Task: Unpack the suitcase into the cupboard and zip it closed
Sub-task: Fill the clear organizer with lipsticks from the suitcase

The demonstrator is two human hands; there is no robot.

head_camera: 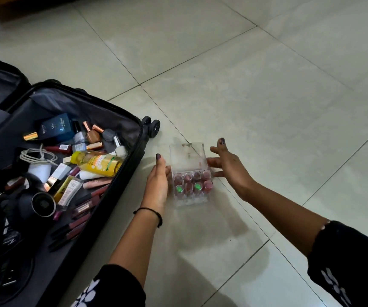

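- The floor [245,74] is made of big pale tiles with thin dark lines between them; it fills most of the view.
- The suitcase [103,209] is black and lies open on the floor at the left; it is full of small things; two of its wheels [152,127] stick out at its far corner.
- Inside the suitcase, a yellow bottle [98,162] lies on its side near the right wall; a dark blue box [56,128] sits behind it; a white cable [37,156] is coiled to the left; many thin pink and brown tubes lie near the front.
- A clear plastic box [188,171] sits on the floor just beside the suitcase, between the two hands; its near part holds small pink lipsticks [193,181] standing in rows, two with green tops; its far part looks bare.
- The left hand [157,185] is flat against the left side of the clear box, fingers straight and touching it; a thin black band [154,212] goes round the wrist.
- The right hand [229,165] is at the right side of the box; its fingers are spread wide open, with the tips at the box's edge; it is not closed round anything.
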